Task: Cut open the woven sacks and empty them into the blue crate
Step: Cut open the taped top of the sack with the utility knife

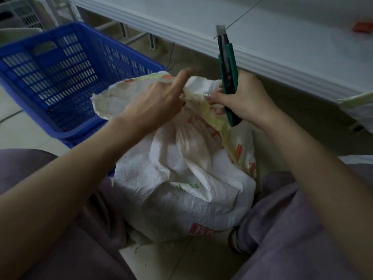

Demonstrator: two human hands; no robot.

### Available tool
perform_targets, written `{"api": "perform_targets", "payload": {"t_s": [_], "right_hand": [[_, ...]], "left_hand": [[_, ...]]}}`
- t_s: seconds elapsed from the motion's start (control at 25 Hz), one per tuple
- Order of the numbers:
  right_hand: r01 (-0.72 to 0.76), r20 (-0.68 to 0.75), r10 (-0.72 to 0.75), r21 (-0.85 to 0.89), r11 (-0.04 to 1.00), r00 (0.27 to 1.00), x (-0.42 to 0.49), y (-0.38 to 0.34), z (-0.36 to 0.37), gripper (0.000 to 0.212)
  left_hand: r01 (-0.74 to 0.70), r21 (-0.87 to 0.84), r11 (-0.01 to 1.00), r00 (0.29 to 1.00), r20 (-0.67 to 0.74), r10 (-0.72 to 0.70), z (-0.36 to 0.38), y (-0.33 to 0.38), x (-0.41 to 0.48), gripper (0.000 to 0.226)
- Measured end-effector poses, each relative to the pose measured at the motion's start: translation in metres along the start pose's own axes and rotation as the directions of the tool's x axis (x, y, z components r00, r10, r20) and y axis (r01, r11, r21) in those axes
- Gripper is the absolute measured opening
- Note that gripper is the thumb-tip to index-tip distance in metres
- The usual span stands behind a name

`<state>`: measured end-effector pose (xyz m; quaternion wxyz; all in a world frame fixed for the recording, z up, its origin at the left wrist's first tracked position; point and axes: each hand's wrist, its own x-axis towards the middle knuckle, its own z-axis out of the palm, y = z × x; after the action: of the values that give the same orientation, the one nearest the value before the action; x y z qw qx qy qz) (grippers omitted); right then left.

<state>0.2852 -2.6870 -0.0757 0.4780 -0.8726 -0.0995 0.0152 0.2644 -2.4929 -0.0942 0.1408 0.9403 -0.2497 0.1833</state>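
Observation:
A white woven sack (181, 190) with red and green print stands on the floor between my knees, its top gathered and crumpled. My left hand (155, 102) pinches the sack's upper fabric, index finger stretched out. My right hand (244, 98) grips a green and black utility knife (228, 77), blade extended and pointing up, while its fingertips also pinch the sack's top. The blue slotted crate (60, 77) sits on the floor to the left, just behind the sack; the part of its inside I can see holds nothing.
A white shelf board (262, 37) runs across the back right, low over the floor. A second white sack (359, 110) shows at the right edge. A white slotted basket (26, 15) stands behind the crate. My foot in a sandal (236, 241) rests beside the sack.

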Motion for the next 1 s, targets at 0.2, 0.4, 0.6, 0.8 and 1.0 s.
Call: {"api": "perform_targets", "payload": {"t_s": [0.2, 0.4, 0.6, 0.8, 1.0], "right_hand": [[0.022, 0.079, 0.011, -0.408, 0.913, 0.997, -0.015, 0.027, 0.009, 0.081], [-0.068, 0.028, 0.084, -0.371, 0.926, 0.996, -0.007, 0.045, 0.014, 0.083], [-0.023, 0.018, 0.032, -0.382, 0.924, 0.999, 0.001, 0.037, 0.004, 0.07], [-0.038, -0.157, -0.031, -0.415, 0.909, 0.987, 0.007, 0.034, -0.028, 0.056], [0.065, 0.085, -0.022, -0.55, 0.833, 0.996, -0.006, 0.028, -0.028, 0.069]], "left_hand": [[-0.017, 0.099, 0.995, 0.999, -0.026, 0.019, -0.005, -0.018, 0.0, 0.034], [0.034, 0.105, 0.994, 0.999, -0.001, -0.035, 0.003, -0.02, -0.001, 0.026], [0.028, 0.008, 1.0, 0.998, 0.05, -0.028, -0.001, -0.023, -0.003, 0.042], [0.077, 0.011, 0.997, 0.953, 0.292, -0.077, 0.005, -0.022, -0.005, 0.056], [0.142, -0.11, 0.984, 0.968, 0.222, -0.115, 0.015, -0.028, -0.002, 0.061]]}}
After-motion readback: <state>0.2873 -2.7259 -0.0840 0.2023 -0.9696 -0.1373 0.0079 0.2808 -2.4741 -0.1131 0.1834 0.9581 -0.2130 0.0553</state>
